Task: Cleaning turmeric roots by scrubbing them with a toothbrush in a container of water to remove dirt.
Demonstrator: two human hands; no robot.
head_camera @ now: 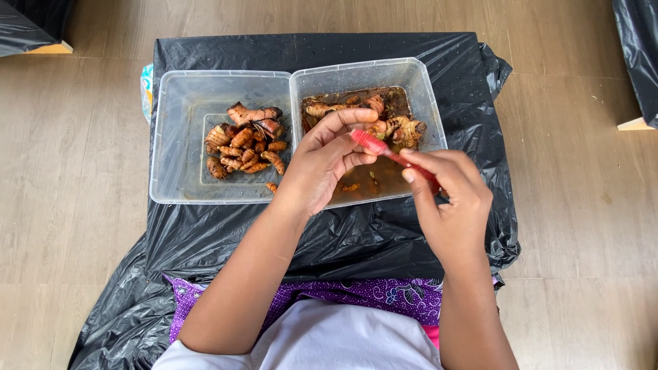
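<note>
Nearest the camera, the person's lap is showing a white top [329, 339] over a purple patterned cloth [370, 293], and both bare forearms are reaching forward from there over a black plastic sheet [226, 233] that is covering a low surface and spilling down onto the wooden floor [68, 205].

The right hand [449, 199] is curling around the handle of a red brush [384, 149], with the fingers closed on it and the bristle end pointing toward the other hand. The left hand [322, 164] is hovering above the near edge of the right tub, its fingers bent and drawn in toward the thumb as if pinching something small; whatever it is gripping is hidden behind the fingers, so it cannot be told for sure. The head of the brush is touching or lying just beside those fingertips.

Beyond the hands, two clear plastic tubs are sitting side by side, touching. The right tub [428, 103] is holding brown murky water with several knobbly orange-brown roots [401, 129] soaking in it. The left tub [171, 137] is holding a heap of similar roots [243, 145], lying dry in the middle of its floor, with one small piece lying apart near the front wall.

Farther off, more black plastic is showing in the top corners of the floor.
</note>
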